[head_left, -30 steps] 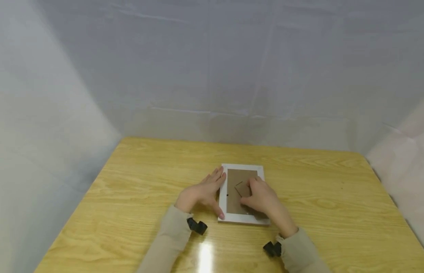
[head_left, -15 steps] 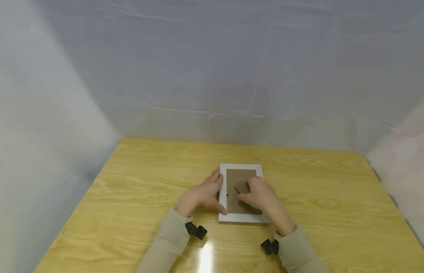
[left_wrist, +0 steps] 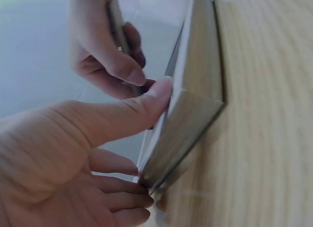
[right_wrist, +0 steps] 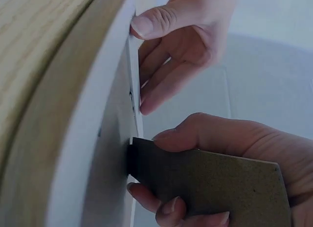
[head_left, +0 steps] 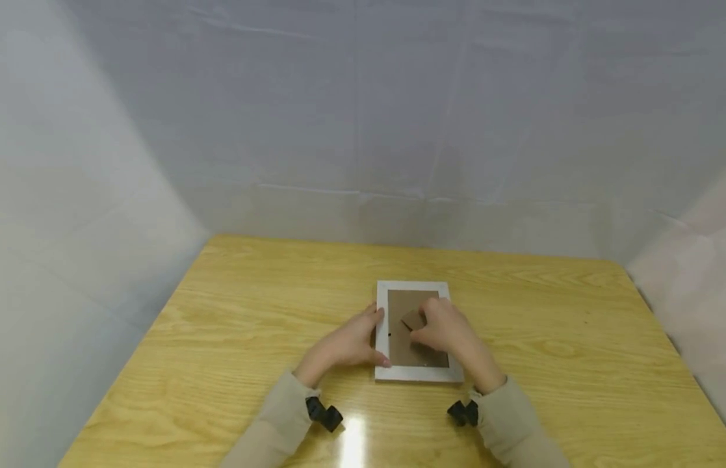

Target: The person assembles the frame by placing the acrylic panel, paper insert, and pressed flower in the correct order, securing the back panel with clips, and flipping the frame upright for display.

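Note:
A white picture frame [head_left: 418, 374] lies back side up on the table, its brown backing board [head_left: 405, 300] showing. My right hand [head_left: 448, 330] pinches the brown stand flap [right_wrist: 220, 185] between thumb and fingers; the flap sticks up from the backing, and in the right wrist view a dark hinge [right_wrist: 132, 158] joins the two. At the frame's left edge, my left hand [head_left: 350, 339] holds on, thumb over the near left corner and fingers along the side. The left wrist view shows the frame's thick side [left_wrist: 200, 56]. My right hand covers part of the frame's right border.
The wooden table [head_left: 269, 292] extends on all sides of the frame. Pale sheets [head_left: 351, 130] hang behind it and at both sides. A black wrist camera [head_left: 324, 414] sits at the left cuff, and another black camera [head_left: 463, 413] at the right.
My left fingers have slid back toward me along the frame's edge and drawn closer to the thumb. My right hand keeps its pinch on the stand flap, which shows a slightly different angle.

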The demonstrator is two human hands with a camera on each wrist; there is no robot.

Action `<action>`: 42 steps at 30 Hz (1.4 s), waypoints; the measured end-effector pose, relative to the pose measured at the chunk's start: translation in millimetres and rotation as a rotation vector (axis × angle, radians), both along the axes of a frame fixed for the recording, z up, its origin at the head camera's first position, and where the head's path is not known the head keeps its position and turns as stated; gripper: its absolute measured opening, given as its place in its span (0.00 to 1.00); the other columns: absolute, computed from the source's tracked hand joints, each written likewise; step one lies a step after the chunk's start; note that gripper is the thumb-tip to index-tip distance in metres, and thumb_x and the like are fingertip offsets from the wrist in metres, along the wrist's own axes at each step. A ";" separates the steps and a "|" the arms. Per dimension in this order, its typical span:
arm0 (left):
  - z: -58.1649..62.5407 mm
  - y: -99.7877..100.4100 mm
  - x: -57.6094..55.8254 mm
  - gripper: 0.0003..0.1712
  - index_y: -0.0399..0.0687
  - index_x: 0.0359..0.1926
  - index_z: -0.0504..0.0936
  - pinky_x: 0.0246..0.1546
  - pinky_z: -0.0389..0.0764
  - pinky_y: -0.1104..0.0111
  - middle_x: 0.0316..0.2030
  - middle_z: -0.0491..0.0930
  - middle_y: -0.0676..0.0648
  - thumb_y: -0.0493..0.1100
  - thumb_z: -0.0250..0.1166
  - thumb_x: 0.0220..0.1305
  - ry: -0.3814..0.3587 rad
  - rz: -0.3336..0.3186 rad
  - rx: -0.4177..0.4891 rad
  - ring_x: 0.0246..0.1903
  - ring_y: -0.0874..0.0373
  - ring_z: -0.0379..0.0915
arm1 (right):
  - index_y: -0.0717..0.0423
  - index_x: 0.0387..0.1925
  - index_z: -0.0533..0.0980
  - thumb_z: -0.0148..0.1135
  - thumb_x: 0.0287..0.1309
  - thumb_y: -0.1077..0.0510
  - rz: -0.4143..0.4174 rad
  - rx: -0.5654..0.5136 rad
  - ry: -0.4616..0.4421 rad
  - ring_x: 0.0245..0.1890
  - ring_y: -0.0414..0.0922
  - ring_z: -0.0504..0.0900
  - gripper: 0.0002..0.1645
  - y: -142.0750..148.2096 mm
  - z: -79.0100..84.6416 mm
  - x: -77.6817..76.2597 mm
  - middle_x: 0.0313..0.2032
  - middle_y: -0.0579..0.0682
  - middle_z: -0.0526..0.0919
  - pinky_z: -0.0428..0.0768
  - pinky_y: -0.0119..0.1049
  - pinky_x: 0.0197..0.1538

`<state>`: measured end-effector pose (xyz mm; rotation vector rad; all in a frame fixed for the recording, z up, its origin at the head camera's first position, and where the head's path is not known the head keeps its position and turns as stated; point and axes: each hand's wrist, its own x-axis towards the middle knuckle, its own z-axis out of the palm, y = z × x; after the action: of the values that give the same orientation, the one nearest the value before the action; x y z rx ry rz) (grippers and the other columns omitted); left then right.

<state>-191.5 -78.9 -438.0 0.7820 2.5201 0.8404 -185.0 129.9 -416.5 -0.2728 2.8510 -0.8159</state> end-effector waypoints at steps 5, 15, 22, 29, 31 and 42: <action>-4.4 0.4 1.0 0.59 0.25 0.73 0.53 0.73 0.53 0.53 0.73 0.48 0.28 0.46 0.79 0.51 0.021 0.004 0.041 0.74 0.39 0.46 | 0.55 0.14 0.70 0.75 0.44 0.61 0.029 0.009 -0.033 0.13 0.40 0.66 0.20 0.1 7.3 -3.6 0.13 0.46 0.69 0.63 0.30 0.16; -5.1 -0.4 2.0 0.57 0.25 0.72 0.55 0.72 0.56 0.52 0.73 0.49 0.26 0.45 0.79 0.51 0.019 0.013 0.053 0.73 0.37 0.48 | 0.53 0.09 0.68 0.73 0.44 0.61 0.145 0.059 -0.118 0.11 0.38 0.63 0.22 -1.5 23.9 -19.7 0.08 0.42 0.66 0.62 0.29 0.16; -5.7 0.1 1.4 0.56 0.27 0.72 0.56 0.72 0.54 0.51 0.73 0.49 0.26 0.45 0.78 0.52 0.009 0.011 0.050 0.73 0.36 0.43 | 0.52 0.11 0.68 0.72 0.41 0.60 0.180 0.103 -0.173 0.15 0.38 0.63 0.19 -0.8 29.7 -29.6 0.12 0.42 0.65 0.61 0.29 0.19; -8.2 0.2 -0.9 0.57 0.28 0.73 0.54 0.73 0.53 0.51 0.74 0.47 0.30 0.45 0.78 0.52 0.031 0.038 0.094 0.74 0.38 0.43 | 0.56 0.15 0.74 0.74 0.43 0.59 0.139 0.054 -0.177 0.15 0.40 0.68 0.15 1.4 25.5 -32.8 0.14 0.45 0.72 0.67 0.30 0.18; -8.8 0.0 -1.7 0.57 0.30 0.74 0.53 0.73 0.53 0.52 0.75 0.45 0.31 0.44 0.78 0.53 0.035 0.047 0.120 0.74 0.39 0.43 | 0.55 0.13 0.73 0.74 0.42 0.59 0.133 0.042 -0.161 0.14 0.39 0.66 0.16 2.4 25.5 -33.7 0.13 0.44 0.71 0.65 0.29 0.17; -7.9 0.3 -0.1 0.60 0.39 0.78 0.47 0.72 0.50 0.48 0.78 0.36 0.37 0.43 0.76 0.54 0.095 0.110 0.266 0.75 0.41 0.38 | 0.51 0.13 0.62 0.72 0.44 0.62 0.099 -0.027 -0.017 0.13 0.38 0.60 0.24 6.8 41.5 -28.6 0.12 0.43 0.61 0.60 0.29 0.17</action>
<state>-191.6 -78.6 -445.8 0.7855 2.5859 1.2227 -213.5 136.7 -374.9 -0.4051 2.7866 -0.8338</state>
